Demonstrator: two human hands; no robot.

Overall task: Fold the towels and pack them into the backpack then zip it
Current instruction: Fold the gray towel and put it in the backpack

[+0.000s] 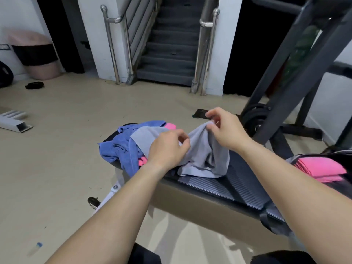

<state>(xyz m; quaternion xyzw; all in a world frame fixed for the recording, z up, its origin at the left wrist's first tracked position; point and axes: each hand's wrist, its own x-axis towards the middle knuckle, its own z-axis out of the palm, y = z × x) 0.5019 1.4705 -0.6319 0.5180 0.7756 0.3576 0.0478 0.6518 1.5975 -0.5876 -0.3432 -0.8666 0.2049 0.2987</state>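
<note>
A light grey towel [203, 157] hangs bunched over a padded gym bench [228, 189]. My left hand [167, 149] pinches its upper edge at the left, and my right hand [224, 128] pinches the same edge higher up at the right. Behind it a blue towel [120, 147] lies crumpled at the bench's far end, with a pink towel [142, 161] partly showing beneath it. At the right edge, an open dark backpack [341, 155] holds a folded pink towel [320, 168].
A black weight rack [285, 82] with plates [255, 119] stands right of the bench. Stairs [169, 44] with steel railings rise ahead. A pink bin [36, 54] is far left. A white bracket [13, 121] and small dark items lie on the beige floor.
</note>
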